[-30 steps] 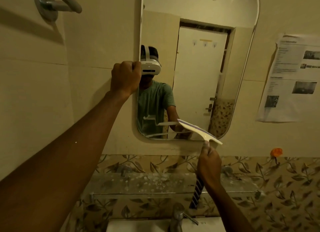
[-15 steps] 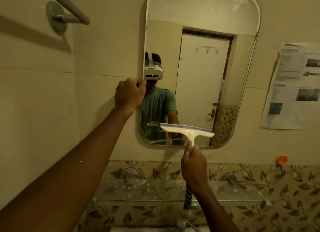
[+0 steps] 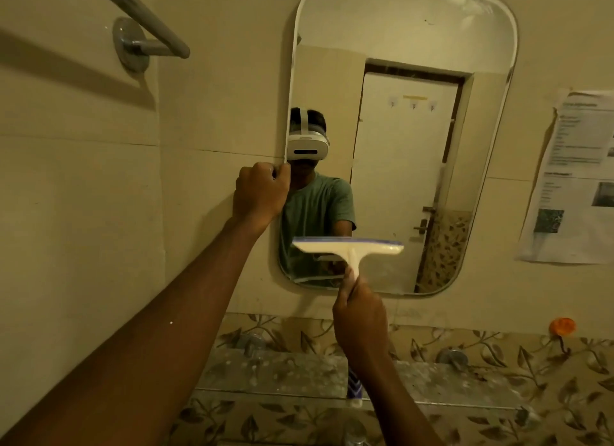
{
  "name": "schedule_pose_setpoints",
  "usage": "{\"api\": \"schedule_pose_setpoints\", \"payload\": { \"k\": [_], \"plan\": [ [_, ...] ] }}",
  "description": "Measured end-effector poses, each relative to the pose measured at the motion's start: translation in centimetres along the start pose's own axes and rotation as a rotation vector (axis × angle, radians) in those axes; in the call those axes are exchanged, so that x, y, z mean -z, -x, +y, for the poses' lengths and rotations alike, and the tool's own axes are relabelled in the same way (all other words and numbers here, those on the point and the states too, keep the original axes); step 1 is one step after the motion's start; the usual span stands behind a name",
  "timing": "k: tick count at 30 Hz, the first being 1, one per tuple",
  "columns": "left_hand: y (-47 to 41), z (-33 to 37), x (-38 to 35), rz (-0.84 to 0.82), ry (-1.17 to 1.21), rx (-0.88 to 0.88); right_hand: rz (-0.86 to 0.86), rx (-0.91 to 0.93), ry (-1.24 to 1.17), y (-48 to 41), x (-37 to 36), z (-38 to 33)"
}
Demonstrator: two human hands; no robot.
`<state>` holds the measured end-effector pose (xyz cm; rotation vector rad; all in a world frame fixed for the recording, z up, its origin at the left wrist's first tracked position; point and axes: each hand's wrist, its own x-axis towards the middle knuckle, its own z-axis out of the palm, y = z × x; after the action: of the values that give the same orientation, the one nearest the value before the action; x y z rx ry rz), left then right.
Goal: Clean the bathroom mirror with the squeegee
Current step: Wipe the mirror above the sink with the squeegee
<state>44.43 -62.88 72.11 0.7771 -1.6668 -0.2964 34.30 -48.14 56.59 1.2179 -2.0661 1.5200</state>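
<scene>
A tall rounded mirror (image 3: 415,40) hangs on the beige tiled wall. My left hand (image 3: 260,196) is closed on the mirror's left edge at about mid-height. My right hand (image 3: 360,316) grips the handle of a white squeegee (image 3: 349,247) with a blue blade strip. The squeegee head lies level across the lower left part of the glass, and the blue-striped handle end sticks out below my wrist. The mirror reflects a person in a green shirt wearing a white headset, and a white door.
A metal towel bar (image 3: 143,20) is fixed at the upper left. A glass shelf (image 3: 299,376) with white spots runs below the mirror, above leaf-pattern tiles. A paper sheet (image 3: 574,179) hangs on the right wall, an orange hook (image 3: 561,326) below it. A tap top (image 3: 354,434) shows at the bottom.
The squeegee has shifted left along the lower mirror and turned from tilted to level. My left hand slid down the mirror's left edge. The view tipped upward.
</scene>
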Motion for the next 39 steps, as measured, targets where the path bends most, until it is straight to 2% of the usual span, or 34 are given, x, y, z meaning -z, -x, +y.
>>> {"api": "schedule_pose_setpoints", "payload": {
  "k": [6, 11, 14, 19, 25, 28, 31, 35, 39],
  "plan": [
    [-0.4, 0.3, 0.6, -0.061, -0.017, -0.007, -0.03, -0.029, -0.017, -0.4, 1.5, -2.0],
    [-0.4, 0.5, 0.9, -0.084, -0.002, 0.007, 0.063, 0.025, 0.015, -3.2, 1.9, -3.8],
    [-0.4, 0.3, 0.8, -0.084, -0.007, 0.002, -0.003, -0.01, -0.004, -1.2, 0.5, -2.1],
    [-0.4, -0.1, 0.9, -0.102, 0.017, 0.01, -0.104, -0.07, 0.132, 3.1, -0.4, -0.4],
    [-0.4, -0.1, 1.1, -0.107, 0.024, -0.007, -0.049, 0.085, -0.057, -0.8, 1.0, -3.7],
    [-0.5, -0.1, 1.2, -0.12, 0.032, -0.001, -0.179, 0.126, -0.118, -3.2, 1.5, -4.7],
    [-0.4, -0.1, 1.3, -0.129, 0.037, -0.01, -0.305, 0.231, 0.102, -3.7, 1.1, -3.9],
    [-0.4, -0.4, 1.2, -0.106, 0.055, -0.032, -0.305, 0.364, 0.315, -3.3, 0.4, -2.2],
    [0.1, -0.5, 1.0, -0.079, 0.077, -0.048, -0.473, 0.407, 0.499, -2.4, 1.8, 1.6]
  ]
}}
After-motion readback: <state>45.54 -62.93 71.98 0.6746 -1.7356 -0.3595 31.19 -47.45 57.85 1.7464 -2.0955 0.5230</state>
